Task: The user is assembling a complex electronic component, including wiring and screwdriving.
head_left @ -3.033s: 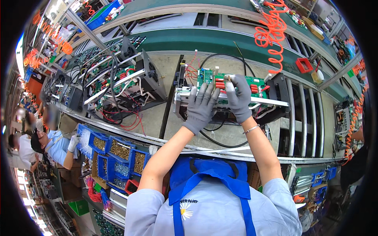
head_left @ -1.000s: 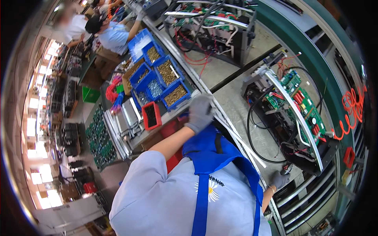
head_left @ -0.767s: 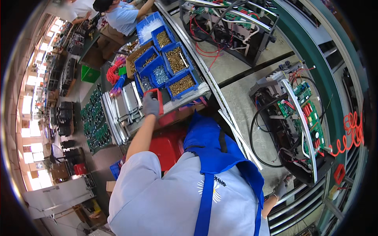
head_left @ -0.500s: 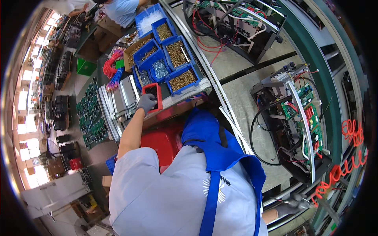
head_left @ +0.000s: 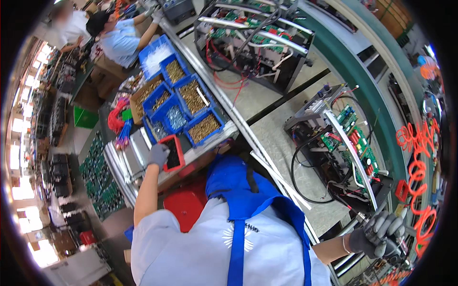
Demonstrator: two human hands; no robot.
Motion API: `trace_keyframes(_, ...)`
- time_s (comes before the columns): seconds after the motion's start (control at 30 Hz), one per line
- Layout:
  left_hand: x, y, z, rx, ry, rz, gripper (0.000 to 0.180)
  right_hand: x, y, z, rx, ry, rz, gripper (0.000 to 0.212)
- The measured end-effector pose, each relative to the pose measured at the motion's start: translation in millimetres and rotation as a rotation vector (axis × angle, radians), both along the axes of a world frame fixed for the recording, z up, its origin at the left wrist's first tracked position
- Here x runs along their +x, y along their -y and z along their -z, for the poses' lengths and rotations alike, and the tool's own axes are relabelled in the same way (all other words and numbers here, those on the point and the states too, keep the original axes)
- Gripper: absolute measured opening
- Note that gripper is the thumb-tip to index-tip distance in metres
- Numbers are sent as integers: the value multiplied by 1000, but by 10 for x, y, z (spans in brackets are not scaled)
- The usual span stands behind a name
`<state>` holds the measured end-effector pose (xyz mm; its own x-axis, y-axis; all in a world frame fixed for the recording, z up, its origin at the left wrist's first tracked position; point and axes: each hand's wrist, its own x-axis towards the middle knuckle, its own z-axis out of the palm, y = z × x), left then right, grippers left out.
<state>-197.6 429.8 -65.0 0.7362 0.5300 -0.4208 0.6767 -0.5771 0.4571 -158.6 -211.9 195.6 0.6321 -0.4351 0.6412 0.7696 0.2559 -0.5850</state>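
- Head view: the gray-gloved left hand (head_left: 158, 155) is lying over the left rim of a red plastic bin (head_left: 180, 151), with dark small parts (head_left: 174, 156) filling its inside.
- The bin is sitting to the right of the bent fingers; whether they are pinching any part, I cannot tell.
- A blue bin (head_left: 210, 137) of brass-colored fasteners (head_left: 203, 127) is standing just beside the red one.
- The gray-gloved right hand (head_left: 381, 234) is hanging well apart, near an orange coiled hose (head_left: 417, 174); its fingers are curling, their grasp unclear.
- An uncovered chassis (head_left: 336, 165) is resting clear of both hands.
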Motion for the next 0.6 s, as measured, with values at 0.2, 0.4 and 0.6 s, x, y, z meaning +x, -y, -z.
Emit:
trace_keyframes(0.2,-244,-100,124,195,155,59,20,281,-263,-188,-6,130,-208,34)
trace_keyframes(0.4,-205,-118,-61,37,174,-146,17,529,-590,-260,-201,270,-211,33)
trace_keyframes(0.6,-78,42,-37,-218,60,-311,12,364,-584,-277,-314,246,-113,40)
